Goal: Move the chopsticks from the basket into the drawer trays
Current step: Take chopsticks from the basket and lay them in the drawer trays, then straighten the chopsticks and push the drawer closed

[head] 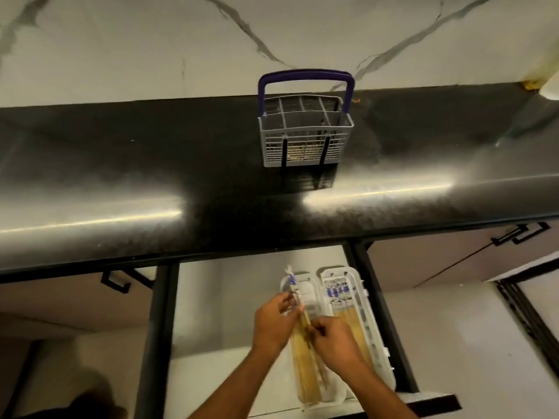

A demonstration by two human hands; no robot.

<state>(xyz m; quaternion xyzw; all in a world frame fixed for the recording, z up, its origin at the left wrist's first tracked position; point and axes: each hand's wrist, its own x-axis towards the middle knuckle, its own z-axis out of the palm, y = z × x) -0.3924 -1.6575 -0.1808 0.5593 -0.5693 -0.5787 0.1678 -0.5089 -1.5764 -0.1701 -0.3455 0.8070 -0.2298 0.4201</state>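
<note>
Black countertop (151,164) held the basket (305,131) at twelve o'clock; at six, in the open drawer (227,343), both hands, left hand (273,323) and right hand (331,343), pinched chopsticks (302,320) over the left tray (332,391).

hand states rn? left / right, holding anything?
Left hand: fingers curled round the chopsticks over the left tray.
Right hand: pinching the same chopsticks lower down.

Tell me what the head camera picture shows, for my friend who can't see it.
Both hands, left hand and right hand, hold chopsticks over the left tray in an open drawer; the right tray beside it also holds chopsticks. Above, a grey basket with a purple handle stands on the dark counter.
</note>
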